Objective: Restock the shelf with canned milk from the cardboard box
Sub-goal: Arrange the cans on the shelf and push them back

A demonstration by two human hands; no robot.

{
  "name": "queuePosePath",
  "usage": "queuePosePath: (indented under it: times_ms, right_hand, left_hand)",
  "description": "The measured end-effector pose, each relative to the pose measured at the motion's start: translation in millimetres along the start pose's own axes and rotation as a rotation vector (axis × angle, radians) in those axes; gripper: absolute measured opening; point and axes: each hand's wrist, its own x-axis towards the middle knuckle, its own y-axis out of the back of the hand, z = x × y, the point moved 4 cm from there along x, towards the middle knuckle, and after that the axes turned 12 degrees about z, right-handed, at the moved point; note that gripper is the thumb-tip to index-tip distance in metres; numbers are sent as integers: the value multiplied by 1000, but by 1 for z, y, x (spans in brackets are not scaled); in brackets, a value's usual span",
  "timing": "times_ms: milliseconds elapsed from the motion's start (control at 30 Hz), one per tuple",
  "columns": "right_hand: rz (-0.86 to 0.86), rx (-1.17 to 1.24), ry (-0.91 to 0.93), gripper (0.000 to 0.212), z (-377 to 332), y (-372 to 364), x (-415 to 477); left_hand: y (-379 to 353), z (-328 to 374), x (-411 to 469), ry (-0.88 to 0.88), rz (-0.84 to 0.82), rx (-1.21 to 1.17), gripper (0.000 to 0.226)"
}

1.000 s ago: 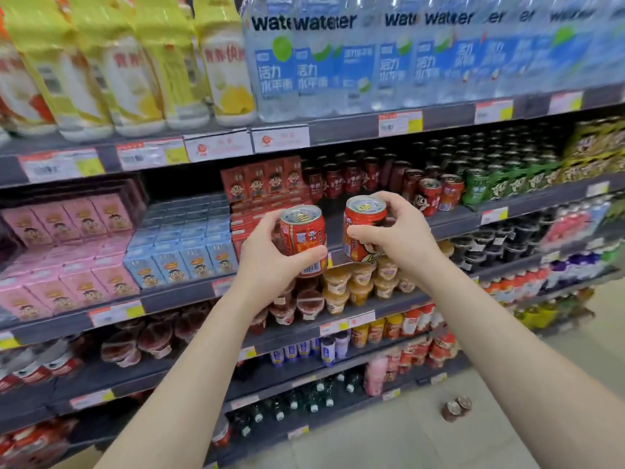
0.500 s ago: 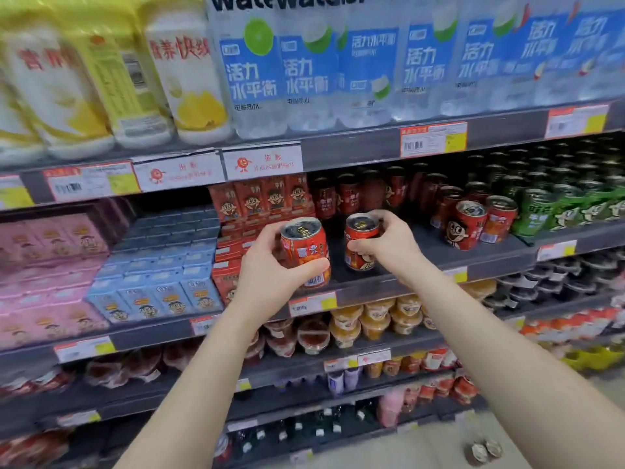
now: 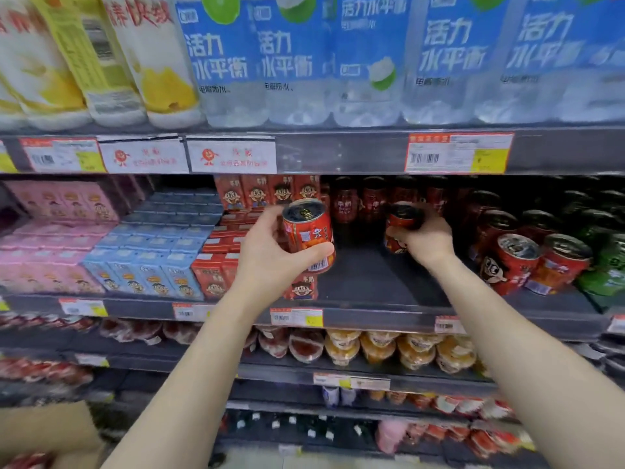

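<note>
Both arms bare, extended forward and upward.

Left forearm (image 3: pixel 189 384) enters at bottom centre-left and rises toward mid-frame. Left hand (image 3: pixel 270 255) sits just left of centre. Its thumb is curled across the front of a red can (image 3: pixel 309 231) and its fingers are behind it. That can is roughly upright.

Right forearm (image 3: pixel 527 350) enters from the lower right edge and runs diagonally up-left. Right hand (image 3: pixel 427 240) is right of centre, back toward the camera. Its fingers wrap a second can (image 3: pixel 402 220), partly covering it.

The right hand (image 3: pixel 426 240) hides most of its can (image 3: pixel 402 218); the cardboard box (image 3: pixel 44 431) is edge-cropped.
</note>
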Motion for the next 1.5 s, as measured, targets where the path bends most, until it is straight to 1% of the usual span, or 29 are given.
queuePosePath:
  times_ms: [100,200,333,467,667,800,867,933,1000,1033,1100,1167,1200,1300,1333,1400,1467,1500]
  right_hand:
    - [89,-36,-19,58,11,9,20]
    - [187,-27,-54,64,22,11,32]
    - [269,63,-101,60,30,9,29]
    - [364,138,-84,66,29,3,22]
    - [436,118,-90,65,30,3,19]
    - [455,48,-71,66,31,4,18]
    - [415,-3,-94,70,30,5,18]
    - [345,-49,-125,81,28,4,17]
    - [315,-88,-91,88,22,6,11]
    - [328,-95,-47,86,17,10,7]
    - [355,-16,22,72,5,18,-1]
    - [320,97,60,48,-6,28,-13]
    - [295,131,59,39,-10,33,-20]
    - [268,279,-25,27,-19,51,-42]
    - [231,352,-58,25,-21,56,-48]
    - [68,449,-58,29,-27,60,-61]
    - [-123,433,-5,41,-30,56,-69]
    - [-179,402,20,47,-31,53,-72]
  left_hand:
    - [-15,2,-1,31,-2,-32,68]
    - [-26,3,-3,48,-17,-45,70]
    - [-37,7,-5,54,-10,-55,67]
    - [-47,11,-8,48,-12,-52,63]
    - [-52,16,-17,23,-50,-48,64]
    - [-51,13,-21,6,-58,-32,67]
    - [-52,11,-22,12,-65,-37,70]
    - [-55,8,-23,15,-71,-36,74]
    - [-60,7,-23,12,-78,-28,75]
    - [-63,7,-23,10,-81,-21,75]
    - [-69,9,-23,-1,-84,-6,72]
    - [-77,12,-22,-14,-86,10,69]
    - [-81,12,-21,-21,-82,14,67]
    - [-95,12,-18,-32,-60,8,68]
    - [-99,12,-17,-31,-54,9,69]
    - [-109,12,-14,-28,-42,7,71]
    - [-118,13,-12,-29,-40,-3,68]
    - [-122,14,-12,-31,-46,-5,66]
